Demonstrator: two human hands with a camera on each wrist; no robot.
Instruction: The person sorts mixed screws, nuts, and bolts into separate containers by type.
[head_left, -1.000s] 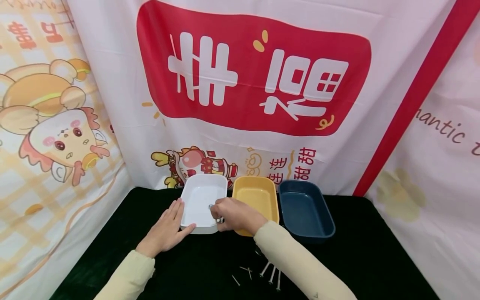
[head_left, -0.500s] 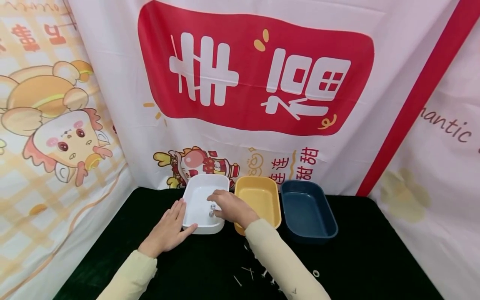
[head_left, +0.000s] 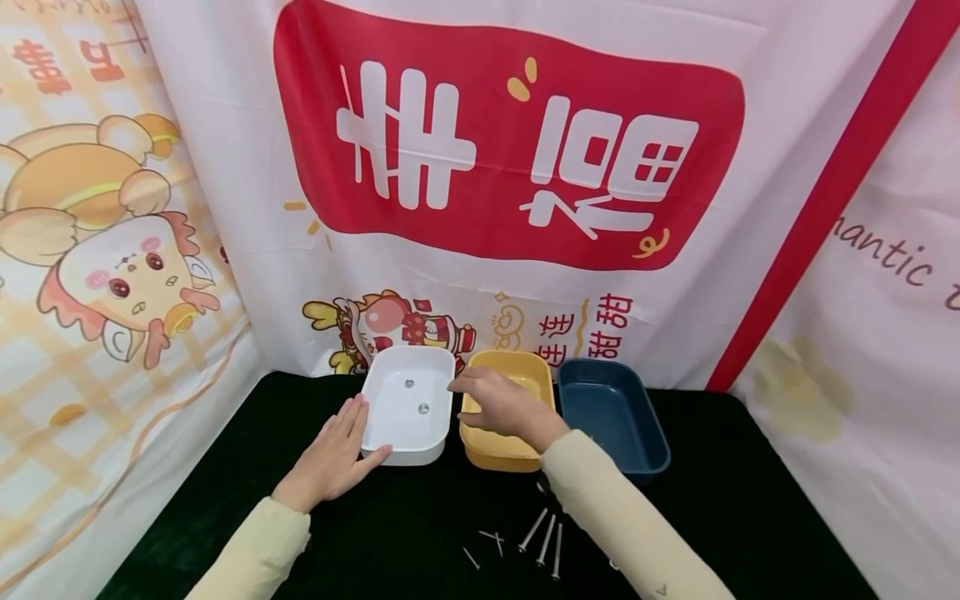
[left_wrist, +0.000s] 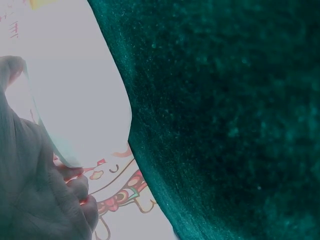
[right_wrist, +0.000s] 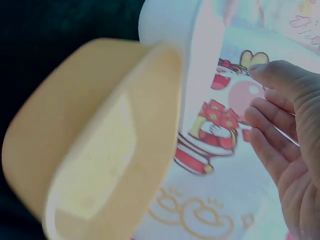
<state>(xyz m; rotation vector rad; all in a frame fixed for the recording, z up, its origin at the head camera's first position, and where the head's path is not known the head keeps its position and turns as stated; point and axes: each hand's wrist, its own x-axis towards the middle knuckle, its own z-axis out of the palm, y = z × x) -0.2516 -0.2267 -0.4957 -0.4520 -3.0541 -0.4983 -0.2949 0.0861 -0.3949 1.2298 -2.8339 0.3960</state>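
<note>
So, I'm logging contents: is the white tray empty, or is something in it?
Not empty: the head view shows two small silvery pieces lying apart on the floor of the white tray.

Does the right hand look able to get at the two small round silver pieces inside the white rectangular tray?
Likely yes: the right hand, apparently empty, hovers near the white tray, nothing covers the silver pieces, and the left hand is at the tray's opposite side.
</note>
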